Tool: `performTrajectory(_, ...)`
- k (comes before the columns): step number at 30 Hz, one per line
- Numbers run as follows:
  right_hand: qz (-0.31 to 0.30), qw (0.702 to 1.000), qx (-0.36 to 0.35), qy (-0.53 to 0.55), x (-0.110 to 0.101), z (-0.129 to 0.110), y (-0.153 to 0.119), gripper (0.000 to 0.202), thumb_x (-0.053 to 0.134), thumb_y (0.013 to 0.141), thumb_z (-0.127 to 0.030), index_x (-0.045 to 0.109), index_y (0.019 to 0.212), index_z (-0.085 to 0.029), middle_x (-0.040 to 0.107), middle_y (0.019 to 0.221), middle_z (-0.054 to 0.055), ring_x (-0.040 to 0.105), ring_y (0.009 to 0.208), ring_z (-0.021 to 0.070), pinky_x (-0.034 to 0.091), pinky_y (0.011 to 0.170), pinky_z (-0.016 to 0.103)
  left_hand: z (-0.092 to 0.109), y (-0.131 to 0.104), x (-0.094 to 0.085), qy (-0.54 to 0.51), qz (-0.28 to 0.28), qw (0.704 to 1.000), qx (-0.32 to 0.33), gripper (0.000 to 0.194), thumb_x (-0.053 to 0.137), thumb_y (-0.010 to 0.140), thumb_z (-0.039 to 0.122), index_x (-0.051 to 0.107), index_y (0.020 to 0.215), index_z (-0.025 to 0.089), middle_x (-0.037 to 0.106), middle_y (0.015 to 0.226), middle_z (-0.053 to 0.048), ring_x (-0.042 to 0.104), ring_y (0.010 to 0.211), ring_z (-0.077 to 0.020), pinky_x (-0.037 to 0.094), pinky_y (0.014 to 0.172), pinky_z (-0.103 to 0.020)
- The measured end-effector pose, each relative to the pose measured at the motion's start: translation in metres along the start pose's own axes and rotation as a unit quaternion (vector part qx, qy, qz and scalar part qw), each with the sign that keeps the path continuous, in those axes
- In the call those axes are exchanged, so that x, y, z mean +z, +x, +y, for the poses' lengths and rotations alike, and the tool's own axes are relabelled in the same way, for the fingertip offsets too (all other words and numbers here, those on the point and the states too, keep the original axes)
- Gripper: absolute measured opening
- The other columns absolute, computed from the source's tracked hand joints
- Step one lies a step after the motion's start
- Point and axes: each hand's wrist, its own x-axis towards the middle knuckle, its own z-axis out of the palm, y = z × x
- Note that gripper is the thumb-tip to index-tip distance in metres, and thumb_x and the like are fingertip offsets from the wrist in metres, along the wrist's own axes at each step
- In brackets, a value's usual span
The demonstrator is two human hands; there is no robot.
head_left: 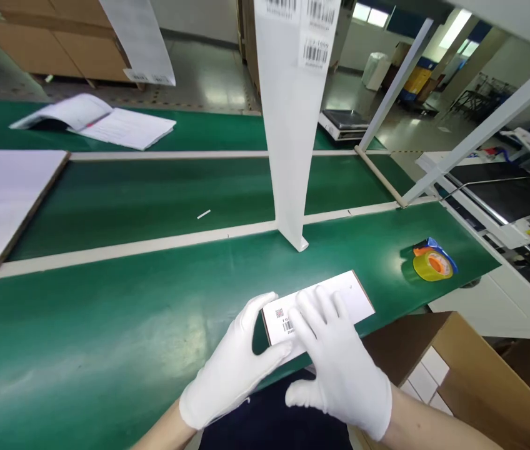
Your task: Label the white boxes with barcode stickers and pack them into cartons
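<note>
Left hand (pixel 239 361) curved, right hand (pixel 335 359) palm-down

The left hand (pixel 237 353) and right hand (pixel 333 356) wear matching white gloves (pixel 349 381) — plain, slightly creased, ending at the wrists. The forearms (pixel 427 420) show bare. Near, between them, the clothing (pixel 274 422) is dark — navy or black.

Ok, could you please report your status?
Left hand at left end of white box; right hand over its top. Box print side up. Yellow tape off to right.
</note>
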Motion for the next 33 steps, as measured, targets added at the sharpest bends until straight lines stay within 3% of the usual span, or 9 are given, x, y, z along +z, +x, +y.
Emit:
performTrajectory(4,0.066,0.997,0.034,-0.020,-0.016,0.025,0.000,0.087,0.065,0.089,-0.074,0.064,0.140,-0.004,0.051,0.156,0.026,0.036,0.149,0.0531,0.034,0.118,0.073,0.003,0.017,-0.006,0.050,0.035,0.995,0.078,0.034,0.057,0.095,0.042,0.067,0.122,0.024,0.072,0.129,-0.009,0.068,0.120,-0.0315,0.055,0.104,-0.053)
performTrajectory(8,0.140,0.983,0.093,0.070,-0.064,0.060,0.033,0.045,0.055,0.101,-0.040,0.064,0.137,-0.015,0.066,0.140,0.018,0.060,0.132,0.0360,0.054,0.105,0.054,0.029,0.060,-0.053,0.104,0.107,0.977,0.152,0.033,0.047,0.101,0.041,0.074,0.112,0.026,0.078,0.121,-0.007,0.072,0.113,-0.0292,0.056,0.104,-0.050)
performTrajectory(10,0.183,0.965,0.115,0.145,-0.097,0.076,0.067,0.034,0.051,0.101,-0.035,0.064,0.128,-0.020,0.075,0.115,0.011,0.071,0.106,0.0266,0.059,0.092,0.044,0.060,0.084,-0.091,0.123,0.207,0.945,0.220,0.036,0.049,0.100,0.042,0.070,0.123,0.025,0.073,0.133,-0.008,0.067,0.125,-0.0281,0.051,0.114,-0.049)
performTrajectory(12,0.265,0.938,0.108,0.193,-0.127,0.094,0.110,0.024,0.052,0.100,-0.037,0.065,0.111,-0.021,0.073,0.095,0.005,0.070,0.088,0.0219,0.058,0.085,0.039,0.099,0.108,-0.126,0.157,0.293,0.890,0.311,0.035,0.057,0.096,0.040,0.068,0.125,0.023,0.061,0.149,-0.010,0.052,0.144,-0.0295,0.038,0.124,-0.052)
performTrajectory(15,0.405,0.887,0.035,0.221,-0.161,0.123,0.180,0.025,0.057,0.095,-0.038,0.063,0.111,-0.019,0.069,0.116,0.010,0.066,0.107,0.0237,0.055,0.096,0.040,0.156,0.139,-0.160,0.149,0.297,0.864,0.378,0.043,0.070,0.088,0.041,0.065,0.127,0.024,0.027,0.172,-0.011,0.029,0.158,-0.0360,0.032,0.125,-0.061)
performTrajectory(17,0.419,0.870,-0.012,0.258,-0.173,0.140,0.219,0.036,0.059,0.092,-0.037,0.060,0.124,-0.019,0.063,0.135,0.012,0.062,0.122,0.0253,0.054,0.100,0.041,0.185,0.157,-0.166,0.097,0.254,0.870,0.411,0.056,0.077,0.083,0.044,0.060,0.132,0.025,0.023,0.173,-0.011,0.036,0.154,-0.0354,0.043,0.119,-0.058)
performTrajectory(21,0.402,0.861,-0.055,0.308,-0.180,0.154,0.260,0.033,0.058,0.091,-0.034,0.060,0.122,-0.021,0.072,0.119,0.008,0.069,0.106,0.0220,0.056,0.095,0.038,0.213,0.183,-0.160,0.036,0.225,0.868,0.441,0.059,0.079,0.079,0.038,0.057,0.132,0.023,0.058,0.150,-0.011,0.057,0.136,-0.0282,0.052,0.110,-0.050)
performTrajectory(26,0.466,0.836,-0.043,0.286,-0.177,0.154,0.266,0.027,0.054,0.093,-0.031,0.067,0.113,-0.019,0.076,0.111,0.008,0.071,0.103,0.0215,0.056,0.099,0.038,0.220,0.195,-0.155,0.012,0.257,0.869,0.423,0.035,0.071,0.083,0.032,0.065,0.115,0.020,0.070,0.134,-0.009,0.063,0.127,-0.0287,0.058,0.103,-0.046)
performTrajectory(33,0.503,0.838,-0.025,0.211,-0.177,0.158,0.262,0.024,0.056,0.098,-0.035,0.075,0.103,-0.022,0.076,0.110,0.008,0.069,0.106,0.0242,0.053,0.105,0.038,0.222,0.201,-0.157,-0.012,0.257,0.868,0.425,0.033,0.073,0.078,0.025,0.068,0.111,0.019,0.073,0.127,-0.007,0.067,0.121,-0.0260,0.058,0.102,-0.043)
